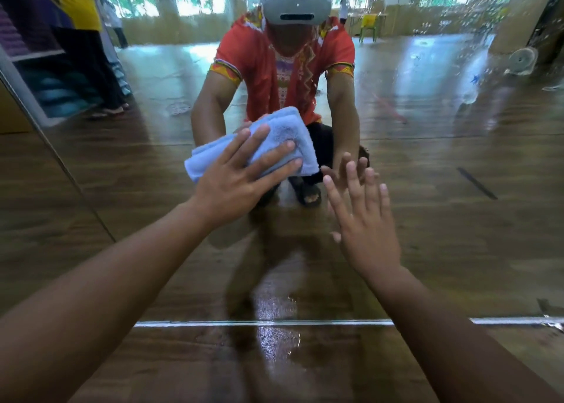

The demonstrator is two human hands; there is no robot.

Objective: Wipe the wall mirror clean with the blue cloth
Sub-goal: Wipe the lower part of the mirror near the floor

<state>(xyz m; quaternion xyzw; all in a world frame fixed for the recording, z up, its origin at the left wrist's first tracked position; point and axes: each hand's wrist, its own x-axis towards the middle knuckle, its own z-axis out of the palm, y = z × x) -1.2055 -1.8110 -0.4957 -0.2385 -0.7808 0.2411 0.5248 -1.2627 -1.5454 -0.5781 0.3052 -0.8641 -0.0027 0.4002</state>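
Left grip: released, fingers straight and spread, laid flat over the blue cloth and pressing it to the glass; nothing clasped.
Right grip: released, palm towards the glass, fingers straight, fingertips at or against the surface just right of the cloth; holding nothing, judged a brace.
Cloth position: against the wall mirror, low and central on the pane, under the left fingers, apart from the right grip.
Cloth form: folded into a thick oblong pad.
Cloth long axis: across the glass on a shallow slant, lower left to upper right.
Cloth heading: broader end up and right, narrower end down and left, past the heel of the left grip.
Work done: cannot tell for certain; glass around the cloth free of plain droplets, though hazy.
Work left: droplets thick over the upper right and along the top of the pane, well above the cloth; side areas untouched in appearance.
Progress, judged: under way, well short of finished; upper half outstanding.
Base of mirror: pale strip along the bottom edge.
Floor: wood, glossy and apparently wet below the strip.
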